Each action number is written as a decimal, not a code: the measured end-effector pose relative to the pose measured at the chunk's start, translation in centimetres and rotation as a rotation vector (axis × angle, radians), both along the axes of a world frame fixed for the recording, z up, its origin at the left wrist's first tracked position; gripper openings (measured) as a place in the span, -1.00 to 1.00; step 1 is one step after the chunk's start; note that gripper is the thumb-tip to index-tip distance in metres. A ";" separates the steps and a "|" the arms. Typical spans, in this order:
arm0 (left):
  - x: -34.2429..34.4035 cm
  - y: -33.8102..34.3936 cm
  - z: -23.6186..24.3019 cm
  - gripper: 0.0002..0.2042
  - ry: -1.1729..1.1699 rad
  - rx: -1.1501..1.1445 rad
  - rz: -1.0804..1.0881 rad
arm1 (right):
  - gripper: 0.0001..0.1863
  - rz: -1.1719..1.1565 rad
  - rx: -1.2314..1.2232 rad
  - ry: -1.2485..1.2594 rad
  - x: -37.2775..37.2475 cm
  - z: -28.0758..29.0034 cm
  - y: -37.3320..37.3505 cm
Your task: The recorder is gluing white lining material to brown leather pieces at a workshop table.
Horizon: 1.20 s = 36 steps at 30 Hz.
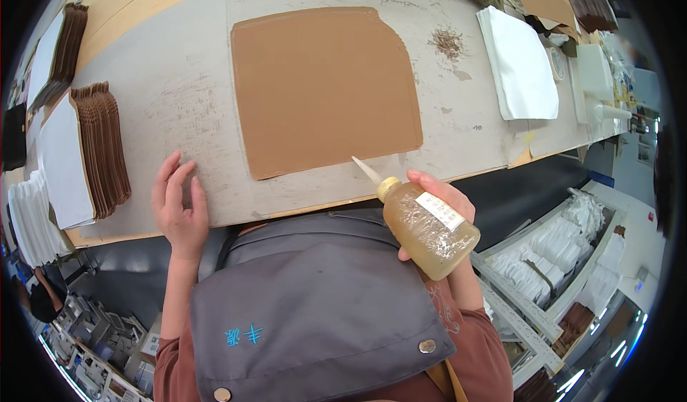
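Observation:
A flat brown sheet (325,91), squarish with a notched upper right corner, lies on the grey tabletop (172,94) in front of me. My right hand (444,194) grips a squeeze bottle (429,234) of yellowish, see-through liquid with a pale label. The bottle is tilted, and its long pointed nozzle reaches up-left to the sheet's near edge; whether it touches cannot be made out. My left hand (180,202) rests at the table's near edge, left of the sheet, its fingers apart and nothing in them.
At the left stand stacks of brown and white pieces (100,152), with white folded material (36,216) beside them. A white stack (519,66) lies to the right, near a tape roll (557,62). Brown scraps (447,43) are scattered between. Below right, a rack (537,266) holds white bundles.

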<state>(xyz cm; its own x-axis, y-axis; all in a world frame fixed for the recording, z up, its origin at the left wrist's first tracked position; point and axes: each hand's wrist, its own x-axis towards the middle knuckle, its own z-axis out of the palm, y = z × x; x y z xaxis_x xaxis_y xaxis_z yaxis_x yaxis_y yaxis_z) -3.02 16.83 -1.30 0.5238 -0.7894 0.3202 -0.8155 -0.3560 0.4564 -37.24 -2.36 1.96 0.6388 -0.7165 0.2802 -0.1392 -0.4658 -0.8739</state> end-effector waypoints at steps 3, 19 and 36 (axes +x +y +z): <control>-0.1 0.0 -0.1 -0.77 0.036 0.026 0.000 | 0.01 -0.028 -0.028 -0.062 -0.9 -0.1 -0.7; 0.0 0.2 -0.5 -0.78 -0.037 0.038 0.061 | 0.41 -0.111 0.619 -0.383 -0.4 0.6 -14.2; -0.2 0.1 -0.4 -0.77 -0.020 0.106 0.082 | 0.17 -0.055 0.403 -0.192 5.1 -1.6 -22.0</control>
<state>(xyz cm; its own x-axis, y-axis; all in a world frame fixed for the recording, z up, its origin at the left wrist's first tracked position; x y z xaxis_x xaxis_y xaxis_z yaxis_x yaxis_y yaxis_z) -3.26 16.91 -1.72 0.5825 -0.7741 0.2480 -0.7900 -0.4673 0.3969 -32.14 -24.41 0.40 0.5603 -0.8243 0.0818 0.0281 -0.0798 -0.9964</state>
